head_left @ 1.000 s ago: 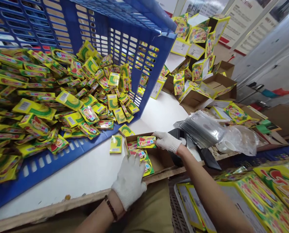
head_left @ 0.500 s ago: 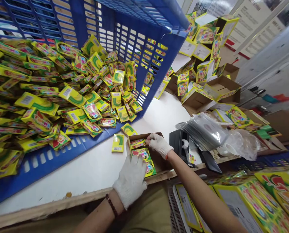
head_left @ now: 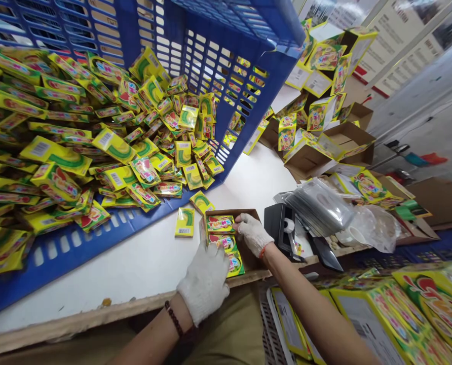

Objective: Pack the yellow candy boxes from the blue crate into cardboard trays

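An open cardboard carton [head_left: 253, 253] stands at the table's front edge, with several small yellow boxes [head_left: 226, 242] lying printed face up in its left part. My left hand [head_left: 205, 284], in a white knit glove, lies over the carton's near left side, fingers bent over the edge and onto the boxes. At the far end, my gloved right hand [head_left: 254, 234] has its fingertips closed on the right end of one small yellow box [head_left: 220, 224]. The carton's right side is bare brown cardboard. Two loose small boxes [head_left: 184, 222] lie just left of the carton.
A tipped blue plastic crate [head_left: 245, 101] full of small yellow boxes fills the left. Right of the carton are a black tape dispenser [head_left: 281, 225] and a stack of clear plastic sleeves [head_left: 321, 205]. Open cartons [head_left: 343, 137] pile up behind; packed cartons [head_left: 401, 309] stand lower right.
The small box under my right hand has turned from tilted to printed face up, at the carton's far end. My right hand has shifted slightly right; my left hand has stayed put.
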Demonstrator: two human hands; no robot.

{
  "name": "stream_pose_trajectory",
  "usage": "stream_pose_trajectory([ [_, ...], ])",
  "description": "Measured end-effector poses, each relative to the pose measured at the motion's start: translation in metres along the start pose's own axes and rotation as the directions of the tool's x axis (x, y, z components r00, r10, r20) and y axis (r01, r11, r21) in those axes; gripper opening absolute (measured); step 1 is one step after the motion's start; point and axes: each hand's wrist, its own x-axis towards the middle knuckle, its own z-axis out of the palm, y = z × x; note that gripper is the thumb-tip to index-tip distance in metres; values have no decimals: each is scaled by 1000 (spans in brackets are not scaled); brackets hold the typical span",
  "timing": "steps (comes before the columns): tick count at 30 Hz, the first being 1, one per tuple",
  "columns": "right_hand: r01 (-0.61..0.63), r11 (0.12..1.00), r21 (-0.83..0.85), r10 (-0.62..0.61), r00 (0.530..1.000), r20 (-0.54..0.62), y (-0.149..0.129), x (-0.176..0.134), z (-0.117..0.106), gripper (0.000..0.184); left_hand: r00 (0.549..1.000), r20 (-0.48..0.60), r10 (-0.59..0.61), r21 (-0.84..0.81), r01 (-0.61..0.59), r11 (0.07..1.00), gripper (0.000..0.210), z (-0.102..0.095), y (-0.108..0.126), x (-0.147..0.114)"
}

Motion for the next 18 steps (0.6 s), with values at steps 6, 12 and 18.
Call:
stream_pose_trajectory([
  [6,43,999,-12,-43,999,-21,-5,-6,-22,40,999,-11,32,-18,-32,999,36,-1,-3,-1],
  [12,264,897,-355,-298,954,-43,-5,-7,-22,26,999,-15,29,-7,-29,1000,34,-1,-3,0],
  [18,272,860,-432,-279,959,49,10,5,-2,18,999,-12,42,-16,-42,999,36,0,-4,1],
])
